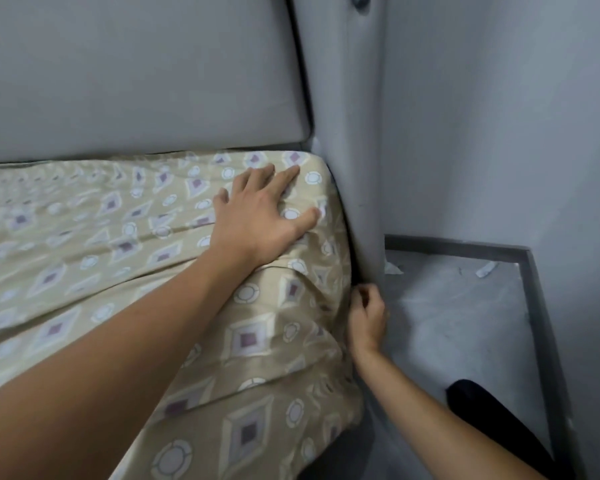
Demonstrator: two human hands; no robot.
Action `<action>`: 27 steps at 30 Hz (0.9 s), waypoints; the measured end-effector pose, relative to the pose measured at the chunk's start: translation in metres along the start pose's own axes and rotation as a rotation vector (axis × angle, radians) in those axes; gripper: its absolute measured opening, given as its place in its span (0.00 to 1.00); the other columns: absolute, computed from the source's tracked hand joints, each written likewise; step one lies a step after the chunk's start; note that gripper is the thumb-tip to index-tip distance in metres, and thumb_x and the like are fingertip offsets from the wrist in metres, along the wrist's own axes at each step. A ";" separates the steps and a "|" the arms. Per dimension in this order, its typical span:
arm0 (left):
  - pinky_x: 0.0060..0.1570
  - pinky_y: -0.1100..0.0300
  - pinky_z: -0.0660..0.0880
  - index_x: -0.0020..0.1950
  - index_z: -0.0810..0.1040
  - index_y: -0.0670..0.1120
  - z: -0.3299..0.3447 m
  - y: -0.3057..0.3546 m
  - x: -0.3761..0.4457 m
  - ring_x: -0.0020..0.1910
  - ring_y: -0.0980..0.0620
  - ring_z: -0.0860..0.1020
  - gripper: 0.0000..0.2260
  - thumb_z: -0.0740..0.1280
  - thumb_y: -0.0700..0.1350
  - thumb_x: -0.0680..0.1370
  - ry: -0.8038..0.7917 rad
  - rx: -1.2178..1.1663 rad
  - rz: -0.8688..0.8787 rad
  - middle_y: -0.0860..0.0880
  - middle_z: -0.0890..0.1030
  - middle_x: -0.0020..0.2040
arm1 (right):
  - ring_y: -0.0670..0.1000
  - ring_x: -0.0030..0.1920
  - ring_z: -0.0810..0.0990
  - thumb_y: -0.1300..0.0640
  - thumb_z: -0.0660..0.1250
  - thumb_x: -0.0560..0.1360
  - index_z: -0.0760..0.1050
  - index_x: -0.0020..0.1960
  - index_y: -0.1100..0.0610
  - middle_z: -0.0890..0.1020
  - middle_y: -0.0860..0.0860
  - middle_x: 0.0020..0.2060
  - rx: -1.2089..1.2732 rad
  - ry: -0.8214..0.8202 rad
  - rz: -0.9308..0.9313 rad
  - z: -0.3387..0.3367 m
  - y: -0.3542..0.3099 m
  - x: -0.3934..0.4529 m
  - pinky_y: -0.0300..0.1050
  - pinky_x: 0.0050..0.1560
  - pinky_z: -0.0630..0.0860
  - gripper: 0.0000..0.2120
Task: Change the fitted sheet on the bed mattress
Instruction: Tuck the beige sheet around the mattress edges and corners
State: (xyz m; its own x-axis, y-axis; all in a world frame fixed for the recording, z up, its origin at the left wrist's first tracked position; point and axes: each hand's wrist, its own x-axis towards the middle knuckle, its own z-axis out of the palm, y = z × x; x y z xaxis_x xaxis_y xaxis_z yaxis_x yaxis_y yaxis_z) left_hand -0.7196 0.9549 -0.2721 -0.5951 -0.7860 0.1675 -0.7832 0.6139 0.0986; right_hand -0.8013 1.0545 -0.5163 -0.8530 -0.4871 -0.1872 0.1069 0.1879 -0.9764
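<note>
Grey padded headboard backs the mattress corner, where the left hand presses spread fingers flat on the fitted sheet while the right hand pinches its hem below; tugging harder may pop the corner loose.

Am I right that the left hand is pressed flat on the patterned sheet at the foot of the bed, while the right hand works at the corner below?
Not quite: the head view shows the left hand flat on the sheet right beside the padded headboard, so this is the head of the bed. The right hand is indeed at the corner below.
</note>
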 end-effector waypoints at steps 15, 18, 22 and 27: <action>0.67 0.41 0.69 0.72 0.78 0.51 -0.009 -0.019 -0.014 0.70 0.43 0.72 0.22 0.53 0.53 0.83 0.325 -0.217 -0.233 0.47 0.78 0.68 | 0.52 0.76 0.66 0.54 0.56 0.82 0.77 0.70 0.60 0.75 0.53 0.71 -0.194 -0.298 -0.891 0.008 -0.181 0.014 0.51 0.79 0.62 0.21; 0.71 0.39 0.65 0.77 0.70 0.57 -0.009 -0.022 -0.035 0.74 0.43 0.66 0.21 0.56 0.55 0.84 0.188 -0.064 -0.217 0.47 0.70 0.75 | 0.50 0.77 0.62 0.53 0.55 0.80 0.76 0.71 0.58 0.72 0.51 0.73 -0.297 -0.353 -0.835 0.005 -0.195 0.017 0.46 0.79 0.58 0.23; 0.72 0.39 0.64 0.77 0.65 0.63 -0.016 -0.024 -0.085 0.75 0.47 0.63 0.23 0.54 0.61 0.82 0.156 -0.051 -0.121 0.51 0.65 0.76 | 0.50 0.79 0.58 0.50 0.53 0.75 0.74 0.73 0.58 0.69 0.51 0.77 -0.385 -0.417 -0.748 0.006 -0.212 0.023 0.43 0.81 0.53 0.30; 0.70 0.44 0.62 0.78 0.65 0.64 -0.017 -0.025 -0.108 0.76 0.52 0.61 0.24 0.50 0.62 0.82 0.115 -0.024 -0.059 0.54 0.64 0.76 | 0.50 0.80 0.57 0.55 0.55 0.81 0.69 0.78 0.57 0.65 0.50 0.79 -0.449 -0.444 -0.674 0.009 -0.224 0.028 0.39 0.78 0.49 0.26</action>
State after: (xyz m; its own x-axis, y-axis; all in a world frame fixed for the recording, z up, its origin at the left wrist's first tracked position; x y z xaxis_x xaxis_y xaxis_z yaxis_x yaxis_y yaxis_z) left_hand -0.6325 1.0253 -0.2758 -0.5225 -0.8082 0.2716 -0.8108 0.5696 0.1350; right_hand -0.8446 0.9915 -0.3036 -0.3793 -0.8783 0.2910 -0.6282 0.0136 -0.7779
